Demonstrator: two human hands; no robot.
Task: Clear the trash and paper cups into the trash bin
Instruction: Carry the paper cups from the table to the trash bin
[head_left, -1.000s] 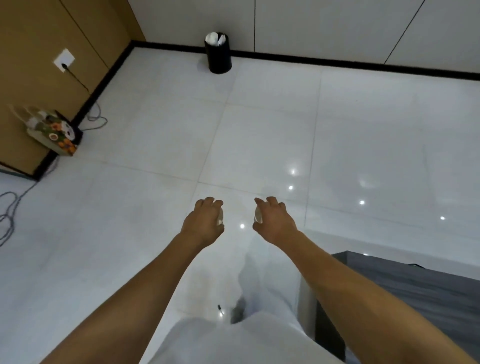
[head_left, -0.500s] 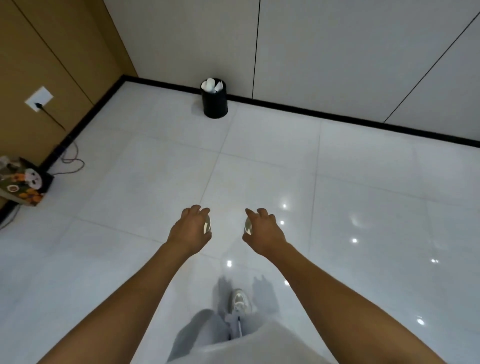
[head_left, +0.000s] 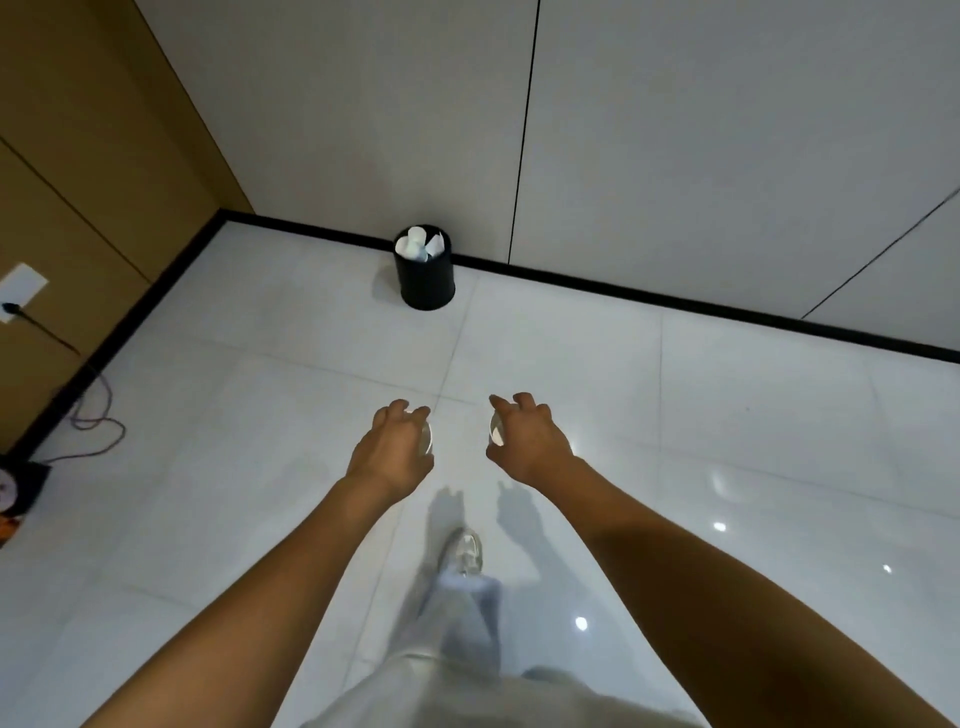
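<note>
Left grip: left hand (head_left: 393, 451) curls its fingers round a white paper cup (head_left: 426, 437); only a sliver of the rim shows at the thumb side, the rest is hidden under the palm.
Right grip: right hand (head_left: 530, 441) pinches a second paper cup (head_left: 496, 431) the same way, fingers bent over the top, rim edge showing toward the other hand.
Between the grips: both hands are held level, near each other but apart, arms stretched forward over the floor (head_left: 727, 415).
Below the grips: one shoe (head_left: 464, 552) and a pale trouser leg are mid-stride, blurred, just behind the hands.
Ahead of the grips: trash bin (head_left: 424, 270) stands on the floor against the black skirting, slightly left of the midline between the hands, still well apart from them. White cups and paper (head_left: 418, 243) already stick up above its rim.
Far left of the grips: cable (head_left: 96, 415) loops on the floor under a wall socket (head_left: 21, 292), off the walking line.
Change: compared with a second ago the bin sits larger and lower in view, the dark table edge has dropped out at the right, and the clutter at the left wall has slid to the frame edge. Grips look unchanged.
Reading: the carry leg is under way and closing; neither cup is dropped yet.
Next, as judged: keep on until the hands stand over the bin mouth, then let go.
Risk: the bin looks nearly full, so a cup could perch on the heap or tip out.
</note>
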